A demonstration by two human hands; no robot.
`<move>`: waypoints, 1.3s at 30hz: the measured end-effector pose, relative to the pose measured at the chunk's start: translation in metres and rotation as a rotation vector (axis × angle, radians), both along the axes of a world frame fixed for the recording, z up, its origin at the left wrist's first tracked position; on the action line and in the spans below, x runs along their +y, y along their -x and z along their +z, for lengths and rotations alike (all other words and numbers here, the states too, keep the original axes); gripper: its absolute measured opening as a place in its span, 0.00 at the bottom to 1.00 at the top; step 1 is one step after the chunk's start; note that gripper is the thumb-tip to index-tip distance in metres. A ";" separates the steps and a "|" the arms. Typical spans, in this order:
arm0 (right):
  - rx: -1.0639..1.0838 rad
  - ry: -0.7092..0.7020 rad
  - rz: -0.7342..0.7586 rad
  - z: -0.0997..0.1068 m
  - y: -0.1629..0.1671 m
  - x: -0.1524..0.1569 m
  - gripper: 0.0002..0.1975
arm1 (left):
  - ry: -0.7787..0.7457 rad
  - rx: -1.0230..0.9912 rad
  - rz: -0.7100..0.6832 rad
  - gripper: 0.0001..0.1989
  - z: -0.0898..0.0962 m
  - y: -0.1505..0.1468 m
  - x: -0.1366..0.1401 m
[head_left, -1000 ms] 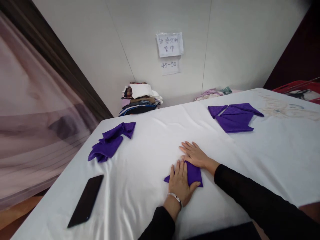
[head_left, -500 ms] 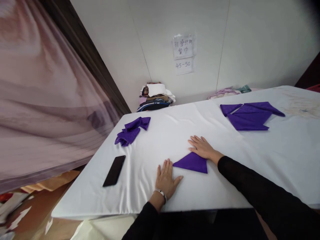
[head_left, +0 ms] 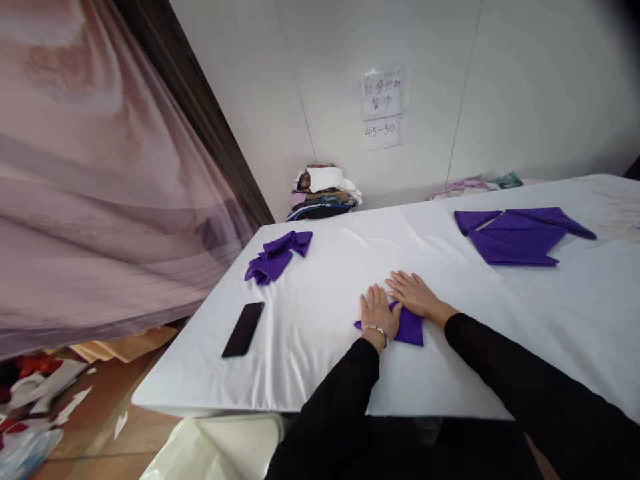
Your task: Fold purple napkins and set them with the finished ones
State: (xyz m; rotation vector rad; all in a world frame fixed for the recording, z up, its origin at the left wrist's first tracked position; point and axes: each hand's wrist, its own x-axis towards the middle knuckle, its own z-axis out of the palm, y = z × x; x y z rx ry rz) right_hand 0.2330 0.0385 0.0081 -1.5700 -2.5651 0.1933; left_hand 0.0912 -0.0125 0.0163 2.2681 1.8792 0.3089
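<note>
A purple cloth napkin (head_left: pixel 411 329), folded into a small pointed shape, lies flat near the front of the white-covered table (head_left: pixel 320 373). My left hand (head_left: pixel 379 313) rests flat on the napkin, covering much of its left part; the pointed tip shows at its left side. With fingers spread, my right hand (head_left: pixel 413 293) lies over the napkin's upper edge. The two hands nearly touch. Neither one grips anything.
A crumpled purple cloth (head_left: pixel 275 259) and a black phone (head_left: pixel 243 329) lie on the left. Farther right is a larger folded purple cloth (head_left: pixel 520 233). Stacked fabrics (head_left: pixel 325 193) stand behind the table, below a paper sign (head_left: pixel 381 107). A pink curtain (head_left: pixel 100 180) hangs at left.
My left hand has moved right and forward, from beside the napkin's tip onto the napkin. The right hand stays at its upper edge. The view has shifted slightly left.
</note>
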 end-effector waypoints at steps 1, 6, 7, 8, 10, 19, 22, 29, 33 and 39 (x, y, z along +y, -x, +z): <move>0.005 -0.004 -0.001 -0.001 0.000 0.000 0.27 | 0.006 0.009 0.001 0.34 -0.003 0.003 -0.001; 0.015 -0.003 -0.020 -0.004 0.000 0.002 0.26 | -0.002 -0.003 0.049 0.29 -0.003 0.028 -0.011; 0.016 0.002 -0.025 -0.005 -0.001 0.002 0.26 | 0.002 -0.028 0.047 0.28 -0.001 0.036 -0.014; 0.019 0.008 -0.028 -0.005 -0.001 0.002 0.27 | 0.004 -0.063 0.038 0.26 0.000 0.045 -0.018; 0.030 0.018 -0.029 -0.005 -0.001 0.002 0.28 | -0.015 -0.159 0.031 0.22 0.000 0.064 -0.026; 0.035 0.036 -0.030 -0.004 -0.001 0.001 0.29 | -0.078 -0.343 0.169 0.08 0.000 0.097 -0.053; 0.024 0.029 -0.029 -0.002 0.000 0.000 0.29 | -0.068 -0.341 0.186 0.09 0.000 0.093 -0.049; 0.021 0.025 -0.024 -0.004 -0.001 0.001 0.30 | -0.034 -0.384 0.208 0.05 -0.001 0.093 -0.045; 0.025 0.015 -0.020 -0.005 -0.002 0.002 0.30 | -0.021 -0.466 0.155 0.01 0.001 0.093 -0.044; 0.023 0.027 -0.020 -0.005 -0.002 0.002 0.31 | 0.036 -0.480 0.020 0.05 0.004 0.097 -0.042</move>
